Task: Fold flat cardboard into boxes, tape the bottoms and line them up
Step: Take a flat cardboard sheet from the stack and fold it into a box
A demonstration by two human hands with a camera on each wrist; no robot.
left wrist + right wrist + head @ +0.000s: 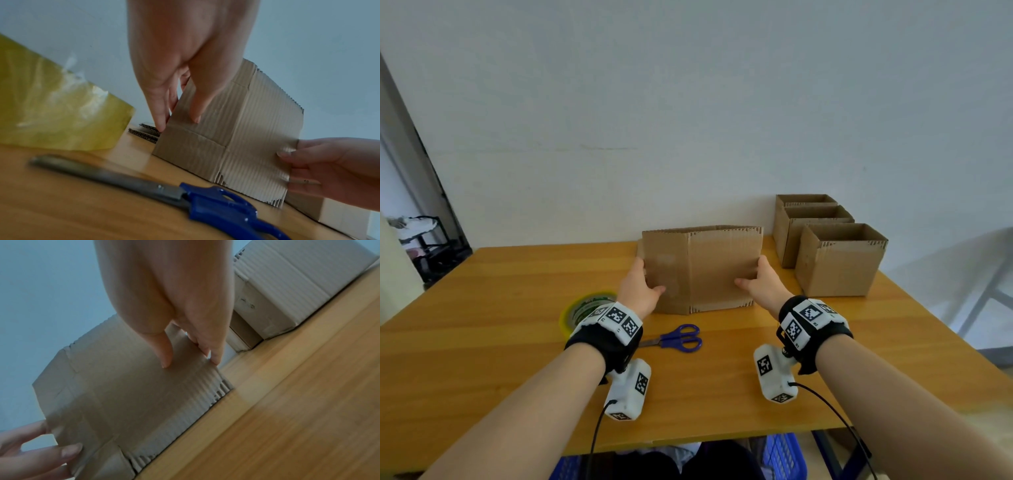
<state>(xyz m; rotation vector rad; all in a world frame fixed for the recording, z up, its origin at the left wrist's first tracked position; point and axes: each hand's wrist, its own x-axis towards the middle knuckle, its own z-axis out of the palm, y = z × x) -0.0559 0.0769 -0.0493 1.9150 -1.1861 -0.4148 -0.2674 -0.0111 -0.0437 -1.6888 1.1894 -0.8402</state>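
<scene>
Cardboard blank (702,270) stands on edge on the table (500,342), left hand (638,289) and right hand (762,286) pinching its sides; three folded boxes (839,263), apparently touching, at two o'clock.

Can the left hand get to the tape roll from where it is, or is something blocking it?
Probably yes. The tape roll lies on the table just beside the left hand, with nothing between them. But that hand grips the flat cardboard, so it must let go first; the right hand holds the other edge.
</scene>
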